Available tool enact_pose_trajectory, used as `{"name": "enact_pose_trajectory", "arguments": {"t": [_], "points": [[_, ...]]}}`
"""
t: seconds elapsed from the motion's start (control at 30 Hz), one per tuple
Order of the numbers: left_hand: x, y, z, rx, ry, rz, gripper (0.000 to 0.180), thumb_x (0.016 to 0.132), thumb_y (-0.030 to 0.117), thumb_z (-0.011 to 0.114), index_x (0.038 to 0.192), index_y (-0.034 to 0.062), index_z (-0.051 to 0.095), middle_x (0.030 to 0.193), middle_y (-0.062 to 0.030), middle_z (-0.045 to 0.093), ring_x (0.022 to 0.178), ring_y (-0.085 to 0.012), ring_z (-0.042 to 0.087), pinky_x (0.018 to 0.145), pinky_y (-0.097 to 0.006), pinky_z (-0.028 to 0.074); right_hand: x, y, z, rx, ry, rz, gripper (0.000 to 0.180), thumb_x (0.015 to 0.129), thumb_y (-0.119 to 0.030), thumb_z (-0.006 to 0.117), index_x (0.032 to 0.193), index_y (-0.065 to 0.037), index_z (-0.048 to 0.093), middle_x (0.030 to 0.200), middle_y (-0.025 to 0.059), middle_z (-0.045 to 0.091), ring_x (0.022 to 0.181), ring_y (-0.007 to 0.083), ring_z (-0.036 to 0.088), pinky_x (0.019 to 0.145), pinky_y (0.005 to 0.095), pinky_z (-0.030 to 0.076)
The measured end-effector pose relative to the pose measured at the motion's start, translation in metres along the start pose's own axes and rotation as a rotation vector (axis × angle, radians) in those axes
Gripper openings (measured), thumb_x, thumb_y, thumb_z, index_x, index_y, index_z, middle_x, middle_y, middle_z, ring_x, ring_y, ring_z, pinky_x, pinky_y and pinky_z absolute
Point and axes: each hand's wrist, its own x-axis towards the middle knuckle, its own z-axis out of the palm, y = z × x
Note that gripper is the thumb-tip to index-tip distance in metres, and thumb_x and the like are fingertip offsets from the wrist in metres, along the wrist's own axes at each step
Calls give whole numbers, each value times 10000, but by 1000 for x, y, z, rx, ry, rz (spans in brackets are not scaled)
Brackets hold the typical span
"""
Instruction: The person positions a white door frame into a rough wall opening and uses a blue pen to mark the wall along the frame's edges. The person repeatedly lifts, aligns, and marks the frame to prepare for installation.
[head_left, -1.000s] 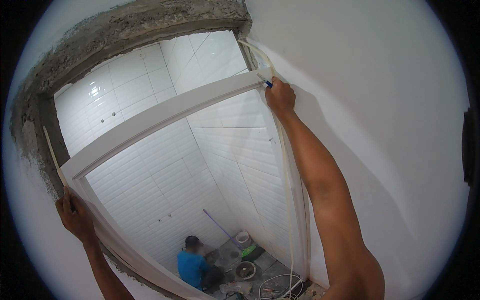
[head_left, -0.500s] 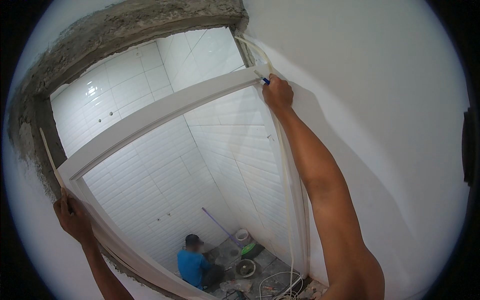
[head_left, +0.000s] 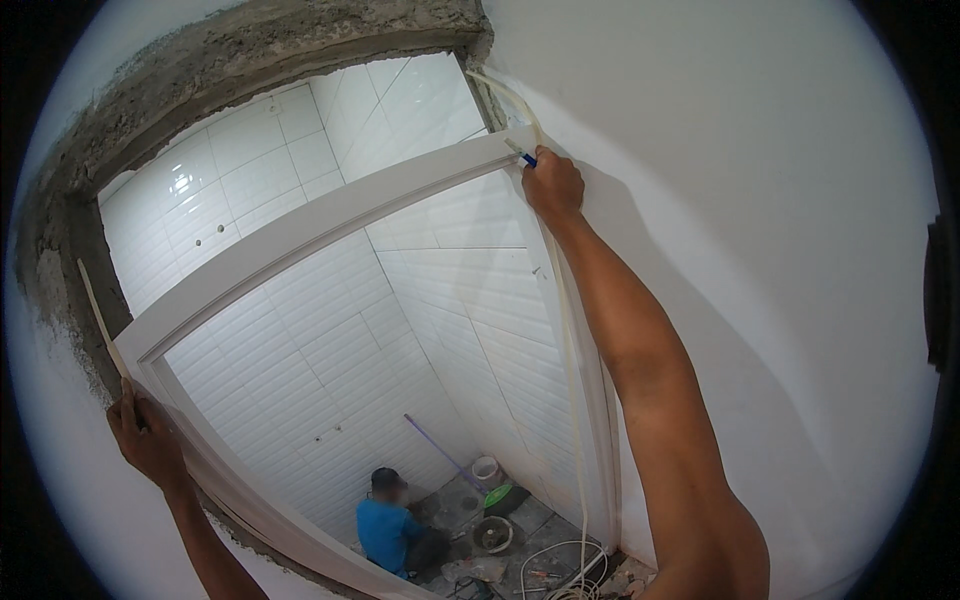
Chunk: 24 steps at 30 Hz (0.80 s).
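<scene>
A white door frame (head_left: 330, 215) stands in a rough cement opening. At its upper right corner my right hand (head_left: 556, 186) is closed round a small blue tool with a pale tip (head_left: 527, 158); its exact kind is too small to tell. A pale cable (head_left: 560, 270) runs past this hand, down along the frame's right side. My left hand (head_left: 148, 436) is by the frame's upper left side. Its fingers are closed on the lower end of a thin pale stick (head_left: 95, 305), which slants up along the cement edge.
Below, beyond the frame, a person in a blue shirt (head_left: 385, 530) sits on the floor. Near them are a white bucket (head_left: 485, 468), a dark basin (head_left: 492, 535), a purple-handled broom (head_left: 440, 446) and coiled cable (head_left: 560, 555). White tiled walls (head_left: 300, 330) surround that room.
Both hands keep nearly the same places and grips. The view has shifted very slightly, and the seated person appears a touch farther right.
</scene>
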Motion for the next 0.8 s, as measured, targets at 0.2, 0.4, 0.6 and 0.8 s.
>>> {"name": "enact_pose_trajectory", "arguments": {"t": [0.2, 0.4, 0.6, 0.8], "points": [[0, 0, 0, 0, -14, -17, 301, 962, 61, 564, 1249, 62, 655, 1033, -116, 602, 912, -235, 619, 782, -345, 512, -1, 0, -1, -2, -1, -1, 259, 840, -189, 603, 1060, -83, 689, 933, 220, 699, 916, 400, 675, 825, 496, 527], [0, 0, 0, -9, -9, -5, 298, 962, 58, 565, 1246, 59, 656, 1025, -111, 601, 909, -233, 616, 777, -340, 512, -1, 0, -2, -5, 0, -13, 243, 837, -189, 610, 1037, -75, 686, 937, 223, 697, 919, 406, 672, 830, 502, 523], [0, 0, 0, 11, -4, -10, 302, 955, 52, 571, 1244, 69, 659, 1023, -110, 598, 901, -238, 612, 772, -344, 509, -2, 0, -2, 0, 2, -7, 241, 837, -191, 618, 1034, -71, 687, 933, 223, 696, 923, 408, 670, 833, 504, 522], [0, -1, 0, 10, -1, -6, 299, 955, 54, 571, 1240, 68, 661, 1016, -111, 598, 896, -239, 611, 767, -344, 508, 0, 0, -1, -8, -2, -11, 239, 842, -186, 614, 1038, -70, 686, 928, 220, 697, 919, 404, 672, 832, 503, 523]]}}
